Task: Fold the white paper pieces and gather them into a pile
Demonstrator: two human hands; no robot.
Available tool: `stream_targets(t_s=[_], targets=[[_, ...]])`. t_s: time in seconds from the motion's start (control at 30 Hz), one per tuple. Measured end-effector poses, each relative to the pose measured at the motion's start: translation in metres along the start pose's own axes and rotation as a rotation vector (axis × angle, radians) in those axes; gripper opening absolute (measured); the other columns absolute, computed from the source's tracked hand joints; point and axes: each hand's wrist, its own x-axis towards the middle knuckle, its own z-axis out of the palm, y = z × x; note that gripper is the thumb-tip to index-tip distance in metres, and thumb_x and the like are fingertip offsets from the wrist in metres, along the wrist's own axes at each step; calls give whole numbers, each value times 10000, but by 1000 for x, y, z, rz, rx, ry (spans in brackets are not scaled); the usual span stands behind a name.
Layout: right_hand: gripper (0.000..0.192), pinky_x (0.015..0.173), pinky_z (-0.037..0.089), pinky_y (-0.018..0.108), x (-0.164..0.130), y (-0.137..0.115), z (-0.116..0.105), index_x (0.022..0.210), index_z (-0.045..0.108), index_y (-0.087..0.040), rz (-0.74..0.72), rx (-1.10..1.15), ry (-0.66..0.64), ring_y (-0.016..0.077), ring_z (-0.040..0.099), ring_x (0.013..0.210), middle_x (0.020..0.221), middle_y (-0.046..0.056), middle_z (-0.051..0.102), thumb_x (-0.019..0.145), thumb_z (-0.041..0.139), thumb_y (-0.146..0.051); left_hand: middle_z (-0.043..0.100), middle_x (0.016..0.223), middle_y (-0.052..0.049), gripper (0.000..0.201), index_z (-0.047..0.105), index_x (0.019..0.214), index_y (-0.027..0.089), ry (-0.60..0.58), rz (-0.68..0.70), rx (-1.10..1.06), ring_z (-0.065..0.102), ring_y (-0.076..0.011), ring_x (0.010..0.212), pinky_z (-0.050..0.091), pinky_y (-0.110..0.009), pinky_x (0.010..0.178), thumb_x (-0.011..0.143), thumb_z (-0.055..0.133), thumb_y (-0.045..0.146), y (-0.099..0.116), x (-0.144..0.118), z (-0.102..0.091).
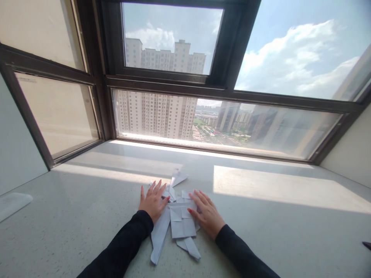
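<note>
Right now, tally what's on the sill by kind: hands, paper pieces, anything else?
Hands: 2, the left hand and the right hand, both flat on the paper.
Folded white paper pieces: at least 4, overlapping, so the exact count is unclear.
Pale flat thing at the left edge: 1.
Dark tip at the right edge: 1, unidentifiable.
Total: at least 8.

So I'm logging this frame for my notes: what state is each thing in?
Left hand: flat, fingers spread, pressing on the paper.
Right hand: flat, palm down on the paper.
Folded white paper: creased into several layers, lying flat on the windowsill.
Small paper piece: folded, lying apart behind.
Window: appears closed.
</note>
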Motion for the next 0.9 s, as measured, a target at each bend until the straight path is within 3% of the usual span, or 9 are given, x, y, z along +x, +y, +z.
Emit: stream_targets(t_s=[0.1,0.2,0.27,0.37,0.5,0.6,0.7,0.83,0.9], targets=[[505,944,249,387,9,7,-6,1194,361,-184,28,29,58,197,285,1160,1232,71,392,792,255,-471,530,1014,-80,350,508,985,191,40,-4,-51,452,-223,944,335,-393,810,783,296,382,5,2,-14],[506,949,214,420,29,7,-8,1201,344,-192,23,62,-30,192,266,1170,1227,60,401,799,221,-473,548,836,-66,374,539,852,177,2,147,-125,488,-186,794,379,-334,725,778,279,435,16,-2,-23],[505,945,186,455,47,3,-5,1201,338,-212,22,70,-124,192,246,1179,1240,47,386,798,201,-484,532,938,-65,431,514,939,193,-40,299,-155,467,-201,869,358,-348,776,727,330,521,21,-7,-20],[509,931,145,506,71,-5,4,1226,282,-233,58,46,-224,194,193,1199,1278,29,325,798,186,-491,430,1165,-77,694,375,1148,209,-126,432,-130,365,-256,1047,259,-414,889,607,382,645,20,-13,-6],[487,938,77,515,80,-9,10,1248,219,-262,103,5,-281,184,172,1206,1269,11,342,809,182,-470,294,1286,-99,830,235,1246,170,-226,348,-33,231,-296,1155,141,-493,930,601,308,688,9,-13,13],[476,939,13,527,63,-6,5,1245,223,-274,71,0,-229,188,271,1167,1169,20,471,811,179,-465,233,1314,-109,842,227,1253,141,-229,237,19,178,-305,1182,149,-502,926,617,262,691,3,-10,18],[456,940,9,534,36,0,-4,1246,202,-293,11,19,-112,175,384,1092,1077,14,544,818,173,-446,223,1317,-110,840,262,1241,123,-194,186,40,167,-304,1189,177,-482,929,621,263,688,1,-7,13],[447,957,119,488,5,8,-15,1213,287,-261,-13,5,146,192,317,1140,1219,38,409,800,266,-432,239,1314,-87,711,274,1235,129,-114,126,34,160,-257,1201,182,-437,950,713,213,607,-1,-1,2],[461,956,189,437,-3,10,-16,1214,297,-222,-29,32,195,193,299,1151,1241,63,375,797,288,-418,249,1308,-101,654,280,1230,104,-59,21,49,160,-246,1202,178,-426,956,759,179,546,-5,3,-2]])
